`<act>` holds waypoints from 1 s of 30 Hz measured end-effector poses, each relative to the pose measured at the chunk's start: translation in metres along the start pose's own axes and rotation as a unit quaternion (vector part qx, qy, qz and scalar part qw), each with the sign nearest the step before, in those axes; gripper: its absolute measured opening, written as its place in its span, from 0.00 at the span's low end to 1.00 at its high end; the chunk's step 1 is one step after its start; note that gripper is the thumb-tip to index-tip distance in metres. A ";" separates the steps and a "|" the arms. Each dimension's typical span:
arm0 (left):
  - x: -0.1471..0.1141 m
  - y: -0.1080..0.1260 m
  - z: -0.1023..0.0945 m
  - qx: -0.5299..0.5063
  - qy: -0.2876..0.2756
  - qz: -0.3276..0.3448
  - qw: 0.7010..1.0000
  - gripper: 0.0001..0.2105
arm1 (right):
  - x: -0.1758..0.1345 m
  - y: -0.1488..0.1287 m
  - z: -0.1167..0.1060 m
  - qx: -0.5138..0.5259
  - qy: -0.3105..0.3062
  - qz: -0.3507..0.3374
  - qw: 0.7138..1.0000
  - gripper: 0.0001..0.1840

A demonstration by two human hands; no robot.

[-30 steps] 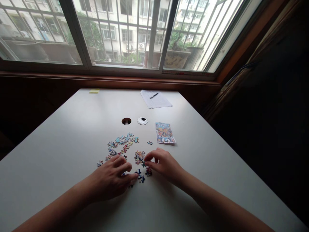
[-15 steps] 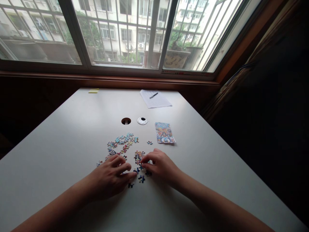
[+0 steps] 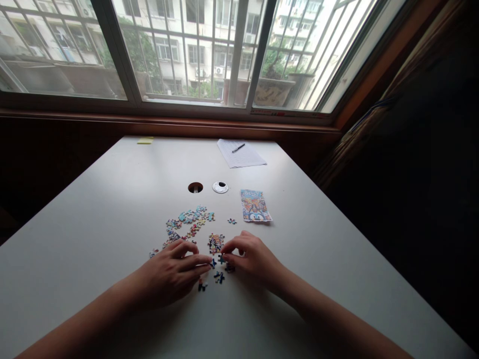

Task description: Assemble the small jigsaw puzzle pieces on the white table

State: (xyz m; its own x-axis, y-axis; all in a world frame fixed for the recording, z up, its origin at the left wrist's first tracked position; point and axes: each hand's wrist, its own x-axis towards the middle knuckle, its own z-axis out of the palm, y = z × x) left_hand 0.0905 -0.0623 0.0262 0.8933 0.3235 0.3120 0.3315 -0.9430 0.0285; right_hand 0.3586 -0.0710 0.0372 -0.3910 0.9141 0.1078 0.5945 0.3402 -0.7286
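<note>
My left hand [image 3: 174, 271] is low over the table, thumb and index fingertip closed on a dark blue puzzle piece [image 3: 213, 263]. Opposite it, my right hand [image 3: 254, 254] pinches another dark puzzle piece [image 3: 221, 259] between thumb and index finger. The two pieces are close together; whether they touch is hard to tell. Just beyond the fingertips lies a small joined patch of colourful puzzle [image 3: 216, 243]. Loose dark pieces [image 3: 219, 277] lie nearer to me, with a dark and white piece [image 3: 202, 285] beside my left hand. My right fingers partly cover a piece [image 3: 229, 268].
Many loose puzzle pieces [image 3: 192, 215] spread behind my left hand, and a single piece [image 3: 232, 221] sits apart. A picture sheet [image 3: 256, 205] lies to the right. Farther back are a cable hole [image 3: 195, 187], its round cover [image 3: 220, 187], papers [image 3: 243, 157], a pen [image 3: 238, 148] and yellow notes [image 3: 145, 140].
My left index finger has stretched right to the dark blue piece. My right hand has shifted slightly right with its piece. The dark and white piece near my left hand shows more.
</note>
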 end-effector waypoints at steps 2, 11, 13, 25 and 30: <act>-0.001 -0.001 0.000 -0.009 -0.005 0.003 1.000 0.18 | 0.000 0.000 -0.002 -0.002 0.003 -0.001 1.000 0.07; -0.003 -0.001 -0.001 -0.016 -0.026 0.004 1.000 0.21 | -0.001 0.000 -0.004 -0.006 0.002 -0.005 1.000 0.06; -0.003 -0.001 -0.002 -0.014 -0.029 0.003 0.999 0.21 | -0.002 0.000 -0.004 -0.006 0.002 -0.005 1.000 0.06; -0.002 -0.001 0.003 -0.006 -0.021 0.009 1.000 0.20 | -0.001 0.001 -0.001 0.003 0.008 -0.010 1.000 0.06; -0.002 -0.002 0.004 0.004 -0.021 0.005 1.000 0.18 | -0.002 0.005 0.007 0.000 -0.001 -0.023 1.000 0.07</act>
State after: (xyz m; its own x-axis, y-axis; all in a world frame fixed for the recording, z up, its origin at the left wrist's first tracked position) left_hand 0.0895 -0.0610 0.0220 0.9085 0.3166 0.2729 0.3242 -0.9458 0.0177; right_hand 0.3569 -0.0725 0.0286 -0.4199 0.8967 0.1403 0.5756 0.3825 -0.7228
